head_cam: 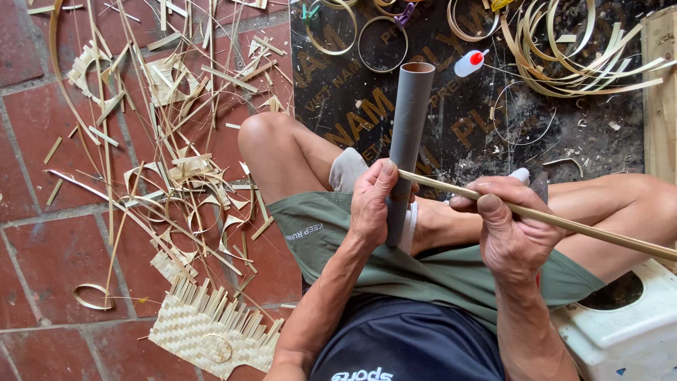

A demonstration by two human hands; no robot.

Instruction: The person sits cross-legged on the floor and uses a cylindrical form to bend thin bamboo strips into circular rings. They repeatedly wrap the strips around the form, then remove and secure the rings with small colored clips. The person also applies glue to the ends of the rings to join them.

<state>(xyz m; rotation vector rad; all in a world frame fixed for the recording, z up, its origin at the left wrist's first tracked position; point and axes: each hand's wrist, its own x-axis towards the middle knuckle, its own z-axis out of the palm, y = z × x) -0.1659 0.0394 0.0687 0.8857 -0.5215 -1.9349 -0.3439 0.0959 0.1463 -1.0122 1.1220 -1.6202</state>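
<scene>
My left hand (371,204) grips the grey tube (407,141) upright at mid-length, closed around it. My right hand (509,226) pinches the bamboo strip (564,222), its tip touching the tube. Strip looks light, springy, splintery; I'd hold near the tip.

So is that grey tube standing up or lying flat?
Standing up, leaning a little. The grey tube has its open end on top, and the left hand grips it near the bottom.
</scene>
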